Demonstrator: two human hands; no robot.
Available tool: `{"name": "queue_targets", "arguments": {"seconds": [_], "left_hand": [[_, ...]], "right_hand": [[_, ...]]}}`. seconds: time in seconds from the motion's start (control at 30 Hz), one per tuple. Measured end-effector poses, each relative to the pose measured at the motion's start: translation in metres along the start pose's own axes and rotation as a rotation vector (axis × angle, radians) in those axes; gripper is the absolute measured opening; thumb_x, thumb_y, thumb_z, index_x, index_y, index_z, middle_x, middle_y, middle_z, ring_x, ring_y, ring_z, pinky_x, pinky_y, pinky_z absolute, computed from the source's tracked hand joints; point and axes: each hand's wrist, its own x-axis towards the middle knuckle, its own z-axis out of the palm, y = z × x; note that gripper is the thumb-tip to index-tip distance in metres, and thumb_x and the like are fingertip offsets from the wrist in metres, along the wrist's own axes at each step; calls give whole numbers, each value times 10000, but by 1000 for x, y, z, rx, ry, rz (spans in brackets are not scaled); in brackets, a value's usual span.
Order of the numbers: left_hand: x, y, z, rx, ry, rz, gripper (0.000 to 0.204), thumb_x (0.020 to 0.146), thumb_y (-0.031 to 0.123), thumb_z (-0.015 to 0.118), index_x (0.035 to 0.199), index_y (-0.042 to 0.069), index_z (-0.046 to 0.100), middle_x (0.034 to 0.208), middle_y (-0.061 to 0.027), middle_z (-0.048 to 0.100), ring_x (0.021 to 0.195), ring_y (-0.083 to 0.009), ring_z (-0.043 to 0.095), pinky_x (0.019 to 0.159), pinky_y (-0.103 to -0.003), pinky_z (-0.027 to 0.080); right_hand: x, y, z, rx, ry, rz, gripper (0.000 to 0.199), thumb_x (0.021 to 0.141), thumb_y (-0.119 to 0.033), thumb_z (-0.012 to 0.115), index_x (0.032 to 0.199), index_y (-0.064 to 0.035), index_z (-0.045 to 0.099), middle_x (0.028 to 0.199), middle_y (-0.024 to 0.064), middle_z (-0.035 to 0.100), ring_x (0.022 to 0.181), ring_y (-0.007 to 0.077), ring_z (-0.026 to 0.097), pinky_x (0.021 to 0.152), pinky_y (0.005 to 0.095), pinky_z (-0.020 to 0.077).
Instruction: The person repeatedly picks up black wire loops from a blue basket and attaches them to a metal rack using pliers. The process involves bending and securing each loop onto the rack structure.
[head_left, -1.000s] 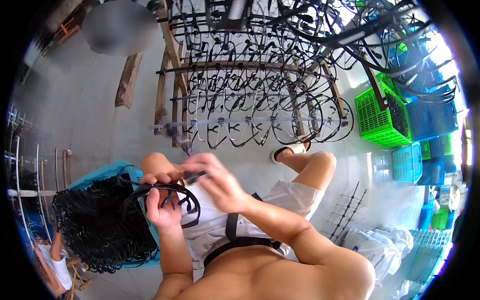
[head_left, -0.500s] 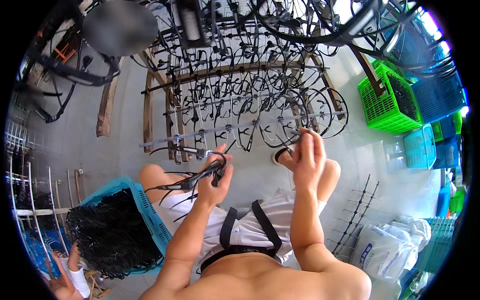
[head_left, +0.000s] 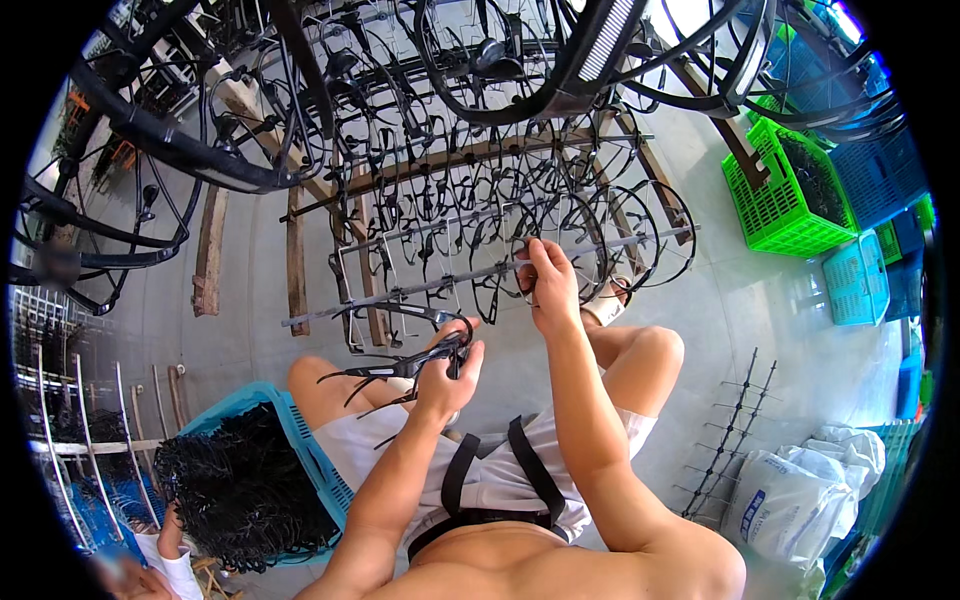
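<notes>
My left hand [head_left: 446, 378] is closed around a bundle of thin, curved black plastic parts [head_left: 385, 368], whose narrow ends stick out to the left. It is held above my lap, just short of the rack's near rod. Farther forward, my right hand [head_left: 553, 285] pinches a small dark plastic part at the near grey rod [head_left: 455, 280]; the fingers partly hide it. The rod carries short wire hooks, with black parts hanging from several of them. Large black loops [head_left: 650, 272] hang at its right end.
Behind the near rod, a wooden-legged rack [head_left: 480, 148] holds rows of black parts. More hang close overhead. A blue basket [head_left: 325, 475] of black pieces stands at my left. On the right are a green crate [head_left: 785, 225], a light-blue basket [head_left: 857, 285], a hooked rod [head_left: 735, 430] and white bags [head_left: 795, 500].
My right hand has moved left along the near rod, its fingers now at the rod. The left hand keeps the bundle and sits slightly lower and farther right. The whole view has shifted.
</notes>
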Motion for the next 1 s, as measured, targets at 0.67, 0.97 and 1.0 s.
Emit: {"name": "queue_targets", "arguments": {"seconds": [0.67, 0.97, 1.0], "left_hand": [[20, 3, 2, -254, 34, -49, 182, 832, 56, 595, 1010, 20, 587, 974, -58, 642, 840, -127, 572, 771, -259, 443], [15, 0, 1, -329, -21, -84, 191, 825, 63, 606, 1010, 23, 581, 962, -34, 625, 797, -91, 530, 737, -238, 428], [13, -1, -1, -324, -35, -95, 191, 823, 65, 608, 1008, 23, 581, 971, -37, 627, 805, -93, 534, 739, -238, 429]], "right_hand": [[-41, 19, -20, 105, -204, -214, 342, 963, -188, 492, 1229, 26, 480, 944, 10, 528, 830, 95, 484, 770, 264, 434], [-50, 17, -22, 166, -80, -207, 283, 875, -10, 595, 1153, 38, 568, 904, 29, 587, 819, 119, 549, 737, 263, 451], [-50, 14, -19, 125, -29, -219, 254, 869, -8, 606, 1119, 35, 590, 876, 21, 582, 792, 116, 545, 717, 254, 452]]}}
